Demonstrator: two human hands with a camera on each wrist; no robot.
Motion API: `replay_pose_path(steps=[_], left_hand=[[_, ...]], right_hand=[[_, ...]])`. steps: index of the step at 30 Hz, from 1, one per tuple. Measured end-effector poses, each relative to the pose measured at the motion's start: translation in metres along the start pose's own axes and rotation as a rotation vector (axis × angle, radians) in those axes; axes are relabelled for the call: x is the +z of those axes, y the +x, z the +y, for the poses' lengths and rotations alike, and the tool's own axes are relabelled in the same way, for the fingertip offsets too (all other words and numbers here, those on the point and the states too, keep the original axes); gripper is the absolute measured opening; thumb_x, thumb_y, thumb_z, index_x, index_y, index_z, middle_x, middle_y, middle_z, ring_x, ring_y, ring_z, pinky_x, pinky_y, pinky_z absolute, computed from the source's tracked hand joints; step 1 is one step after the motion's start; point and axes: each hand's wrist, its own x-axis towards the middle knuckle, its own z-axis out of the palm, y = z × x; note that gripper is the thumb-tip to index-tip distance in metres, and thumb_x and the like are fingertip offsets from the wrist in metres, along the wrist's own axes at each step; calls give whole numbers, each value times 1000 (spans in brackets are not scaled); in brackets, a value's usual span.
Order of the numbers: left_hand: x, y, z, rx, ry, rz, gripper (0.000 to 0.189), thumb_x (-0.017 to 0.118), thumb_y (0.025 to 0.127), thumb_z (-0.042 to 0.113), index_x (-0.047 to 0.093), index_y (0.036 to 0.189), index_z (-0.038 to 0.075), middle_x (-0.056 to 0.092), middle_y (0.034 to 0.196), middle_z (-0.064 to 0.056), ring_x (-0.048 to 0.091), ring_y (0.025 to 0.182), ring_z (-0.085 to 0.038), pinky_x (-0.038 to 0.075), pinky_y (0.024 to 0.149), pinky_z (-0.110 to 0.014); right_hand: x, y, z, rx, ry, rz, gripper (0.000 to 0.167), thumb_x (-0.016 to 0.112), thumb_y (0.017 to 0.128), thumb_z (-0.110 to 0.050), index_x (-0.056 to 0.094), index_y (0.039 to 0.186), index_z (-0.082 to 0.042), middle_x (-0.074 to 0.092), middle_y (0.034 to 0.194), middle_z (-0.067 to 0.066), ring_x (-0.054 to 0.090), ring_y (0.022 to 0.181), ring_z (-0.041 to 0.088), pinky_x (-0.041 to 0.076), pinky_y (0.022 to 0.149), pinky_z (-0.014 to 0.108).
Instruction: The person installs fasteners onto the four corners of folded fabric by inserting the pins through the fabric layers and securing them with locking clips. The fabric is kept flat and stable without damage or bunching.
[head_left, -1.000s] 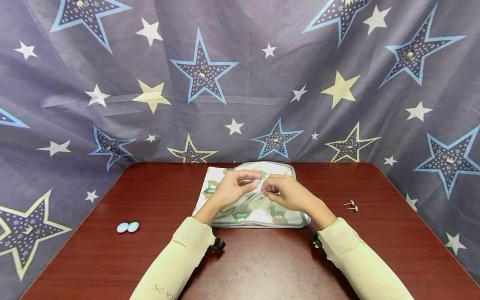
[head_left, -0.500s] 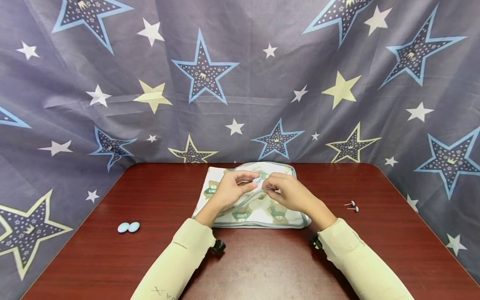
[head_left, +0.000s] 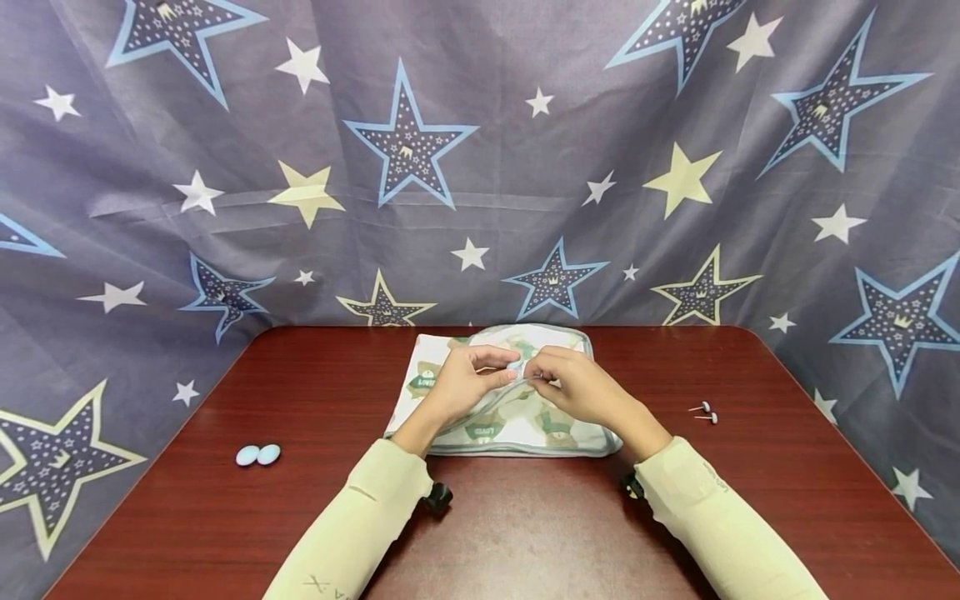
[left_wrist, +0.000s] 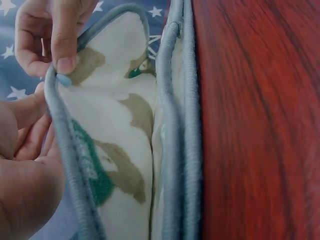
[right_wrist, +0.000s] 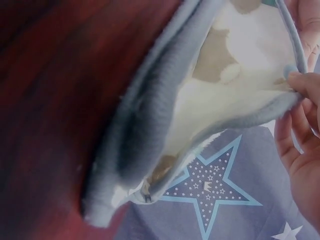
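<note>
A folded blanket, white with bear prints and a grey-blue corded edge, lies at the back of the table. My left hand pinches a pale blue oval cap between thumb and fingers, close to the lifted edge. My right hand pinches that edge from the right. In the left wrist view a small pale blue head shows under the right thumb, against the cloth; the right wrist view shows it beside the thumb. Whether a pin runs through the cloth is hidden.
Two pins with pale blue heads lie on the dark red table at the right. A pair of pale blue oval caps lies at the left. A star-patterned curtain hangs right behind the table.
The hands stay at the same place on the blanket's edge, with only slight finger movement. The left fingers and the cap shift a little; nothing is let go.
</note>
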Motion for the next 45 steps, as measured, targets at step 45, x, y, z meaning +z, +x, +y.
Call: replay_pose_path(steps=[45], left_hand=[[18, 2, 9, -39, 484, -386, 13, 75, 95, 20, 79, 84, 13, 74, 73, -5, 55, 58, -4, 45, 57, -22]], right_hand=[[-35, -6, 17, 227, 128, -245, 8, 77, 91, -11, 75, 98, -8, 73, 83, -7, 67, 77, 5, 56, 71, 31]])
